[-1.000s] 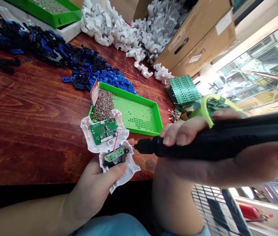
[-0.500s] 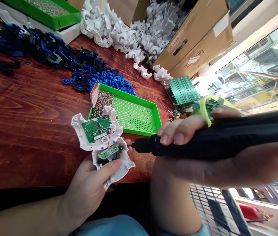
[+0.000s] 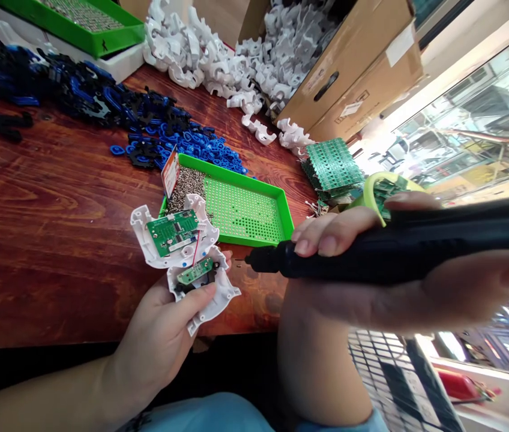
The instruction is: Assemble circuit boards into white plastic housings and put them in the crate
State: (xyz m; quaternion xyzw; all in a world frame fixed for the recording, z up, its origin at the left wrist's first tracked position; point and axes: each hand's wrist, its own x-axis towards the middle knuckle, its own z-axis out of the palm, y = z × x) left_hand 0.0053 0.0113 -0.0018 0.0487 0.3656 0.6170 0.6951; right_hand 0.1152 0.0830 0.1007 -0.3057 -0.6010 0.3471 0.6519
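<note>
Red-and-white card (image 3: 170,172) in tray (image 3: 254,235) — lettering unreadable.

The white plastic shell (image 3: 191,264) lies opened in two halves, each carrying a green circuit board (image 3: 172,231). A black electric screwdriver (image 3: 385,252) lies nearly level, its tip just beside the lower half.

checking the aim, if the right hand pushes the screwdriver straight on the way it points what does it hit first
Probably the lower white shell with its small board, held in the left hand. The screwdriver in the right hand points its tip there across a small gap; depth is unclear.
</note>
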